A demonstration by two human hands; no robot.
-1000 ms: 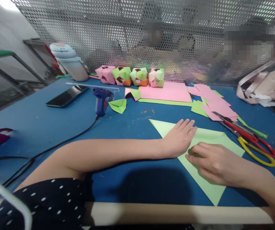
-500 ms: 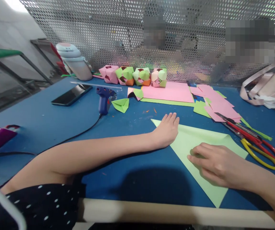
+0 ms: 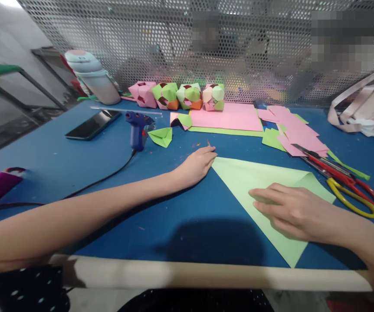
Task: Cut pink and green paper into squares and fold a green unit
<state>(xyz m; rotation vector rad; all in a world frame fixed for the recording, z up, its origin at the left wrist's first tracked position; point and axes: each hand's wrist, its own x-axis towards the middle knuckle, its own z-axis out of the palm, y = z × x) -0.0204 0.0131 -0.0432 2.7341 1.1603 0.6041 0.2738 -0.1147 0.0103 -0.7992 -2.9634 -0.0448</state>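
Tabletop (image 3: 76,167) before perforated screen (image 3: 170,43) — right hand (image 3: 287,210) spread on green paper (image 3: 242,175) — left hand (image 3: 194,168) at tip (image 3: 219,161), grip unclear

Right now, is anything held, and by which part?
Nothing is clearly gripped: the right hand lies on the pale green paper, the left hand at its left corner.

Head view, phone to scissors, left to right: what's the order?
Phone, glue gun, small folded green paper, left hand, light green sheet, scissors.
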